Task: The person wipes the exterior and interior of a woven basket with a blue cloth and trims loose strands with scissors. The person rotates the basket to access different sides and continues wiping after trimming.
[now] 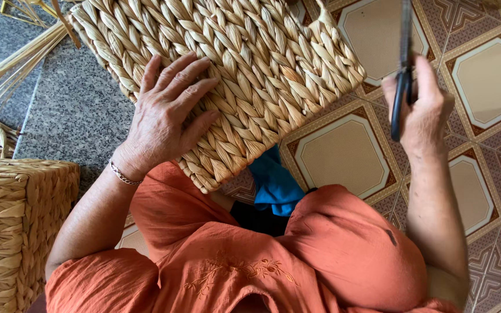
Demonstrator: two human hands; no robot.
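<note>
Woven basket [250, 75]: plaited from pale dried fibre, flat face turned up, tilted across the lap above orange trousers [320, 249], near corner resting against the left knee. Left hand [166, 119]: spread flat on the near left part of the basket face, fingers extended and apart, palm pressing down, nothing clasped; thin metal bracelet [124, 175] at the wrist. Right hand [418, 107]: off the basket, just beyond its right edge, raised over the tiled floor [488, 81], closed around dark-handled scissors [403, 75], blades pointing up and away toward the top of the view, clear of the weave. Basket thus directly under the left hand and to the left of the right hand, a narrow gap of patterned tile between its right corner and the scissors. Blue cloth [273, 182]: bunched under the near edge of the basket, between the knees. Second woven basket [13, 226]: standing on the floor at the left edge of the view, apart from both hands. Loose bundle of dried stalks [15, 61]: lying on the grey speckled stone slab [76, 110] at far left, past the basket's upper left corner.
</note>
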